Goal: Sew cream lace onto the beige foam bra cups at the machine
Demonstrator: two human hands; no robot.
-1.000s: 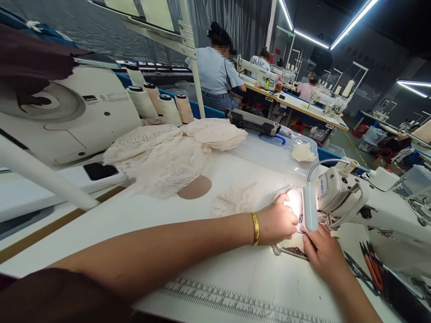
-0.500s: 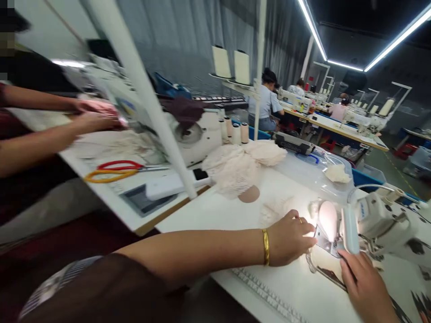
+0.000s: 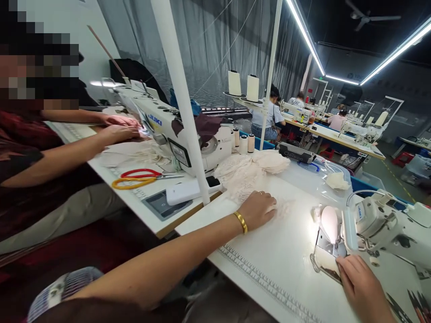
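Observation:
My left hand (image 3: 258,210), with a gold bangle at the wrist, rests on the white table, fingers bent and closed on a thin piece of pale lace (image 3: 284,211). Just beyond it lies a heap of cream lace fabric (image 3: 244,175). My right hand (image 3: 362,280) is at the front of the sewing machine (image 3: 380,220), by the lit needle plate (image 3: 325,244). Its thumb and fingers are pressed together at the plate's edge; what they hold, if anything, is hidden. A pale rounded piece (image 3: 329,222) stands in the lamp light by the needle.
To the left a co-worker's hands (image 3: 123,128) work at another sewing machine (image 3: 161,130). Red-and-yellow-handled scissors (image 3: 141,177) and a white device (image 3: 182,192) lie there. A white post (image 3: 183,98) rises between the tables. Dark pointed tools (image 3: 419,305) lie at lower right.
My left hand has moved left and away from the needle plate, onto the pale lace. My right hand stays by the plate. The view has shifted slightly.

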